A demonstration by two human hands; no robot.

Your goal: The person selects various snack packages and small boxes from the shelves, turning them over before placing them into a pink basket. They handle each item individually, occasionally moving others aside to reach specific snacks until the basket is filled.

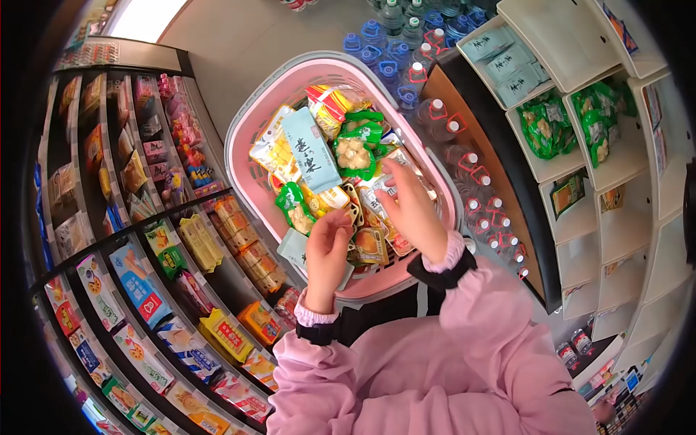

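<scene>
A pink basket (243, 156) with a pale grey rim is filled with packaged snacks. On top lies a light blue packet (310, 148) with dark lettering, beside a green bag with pale round contents (354, 154). My left hand (330, 250) hovers over the basket's near side, fingers loosely curled and nothing visible in them. A smaller green bag (295, 206) is just beyond it. Over the right part of the basket is my right hand (415, 206), its fingers apart and holding nothing I can see. Packets below it are partly covered by the hand.
Shelves with snack packs (141, 283) curve along the left. Bottles with blue caps (388, 69) and clear bottles with white caps (437, 119) stand at the back and right. Tiered white bins (573, 43) on the right hold light blue packets and green bags.
</scene>
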